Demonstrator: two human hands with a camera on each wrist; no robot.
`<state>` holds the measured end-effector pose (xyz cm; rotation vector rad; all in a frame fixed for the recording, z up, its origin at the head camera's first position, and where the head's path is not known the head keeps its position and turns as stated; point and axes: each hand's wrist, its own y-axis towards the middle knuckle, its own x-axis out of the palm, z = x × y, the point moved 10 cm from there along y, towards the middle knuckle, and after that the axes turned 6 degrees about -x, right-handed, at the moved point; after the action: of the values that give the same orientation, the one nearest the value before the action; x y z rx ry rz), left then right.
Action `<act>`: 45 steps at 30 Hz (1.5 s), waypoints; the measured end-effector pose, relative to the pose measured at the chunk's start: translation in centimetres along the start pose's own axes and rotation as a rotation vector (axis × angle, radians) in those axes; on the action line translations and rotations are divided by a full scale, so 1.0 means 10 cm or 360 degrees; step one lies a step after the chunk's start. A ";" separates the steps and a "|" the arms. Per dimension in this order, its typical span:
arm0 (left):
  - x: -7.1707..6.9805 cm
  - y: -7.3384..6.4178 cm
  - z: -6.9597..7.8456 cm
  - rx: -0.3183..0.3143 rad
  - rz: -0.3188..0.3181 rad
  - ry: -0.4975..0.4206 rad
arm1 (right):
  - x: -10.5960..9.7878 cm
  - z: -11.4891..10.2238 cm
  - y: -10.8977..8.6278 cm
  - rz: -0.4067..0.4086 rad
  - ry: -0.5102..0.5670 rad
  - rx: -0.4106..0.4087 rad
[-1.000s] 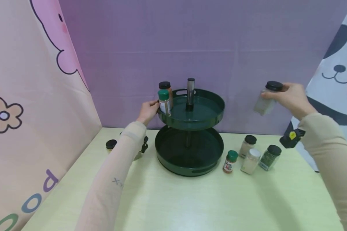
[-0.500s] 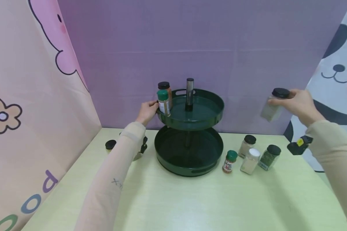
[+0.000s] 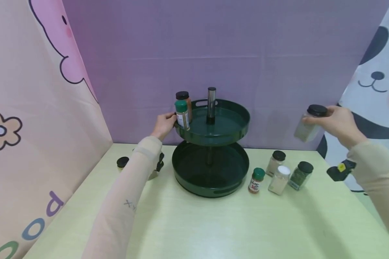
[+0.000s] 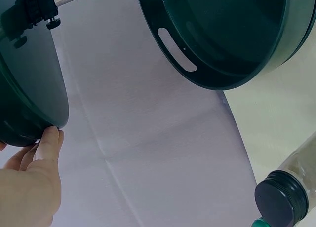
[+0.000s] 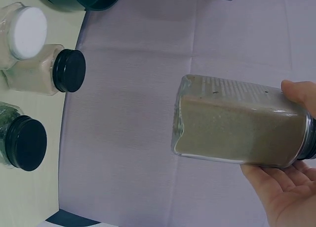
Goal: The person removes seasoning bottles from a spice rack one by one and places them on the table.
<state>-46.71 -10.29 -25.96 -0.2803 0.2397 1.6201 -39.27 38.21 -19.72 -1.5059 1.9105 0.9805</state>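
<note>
A dark green two-tier round rack (image 3: 210, 194) stands at the back of the table, around a metal centre post (image 3: 211, 102). My left hand (image 3: 164, 125) grips the left rim of its upper tray (image 3: 223, 139), fingers at the edge in the left wrist view. Beside that hand, a green-capped spice jar (image 3: 183, 120) and a black-capped orange jar (image 3: 189, 108) stand on the upper tray. My right hand (image 3: 340, 122) holds a clear square spice jar (image 5: 237, 123) of greyish-beige powder in the air at the right, tilted, fingers and thumb near its black lid.
Right of the rack stand a small green-capped jar (image 3: 254, 185), a white-capped jar (image 3: 278, 184), a black-capped beige jar (image 3: 273, 165) and a jar of green herbs (image 3: 299, 178). A black-capped jar (image 3: 122, 162) is partly behind my left sleeve. A purple cloth (image 3: 149, 72) hangs behind.
My right hand has moved right and down with the spice jar, slowing toward now. The left hand stays at the upper tray's rim. The rack and the jars on the table keep their places.
</note>
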 end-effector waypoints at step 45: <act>-0.01 0.00 0.02 0.0027 0.0013 0.0013 | 0.29 0.36 -0.45 -0.0073 -0.0107 -0.0092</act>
<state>-46.69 -10.31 -25.76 -0.2731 0.2607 1.6246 -35.76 38.81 -25.17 -1.5225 1.8074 1.0606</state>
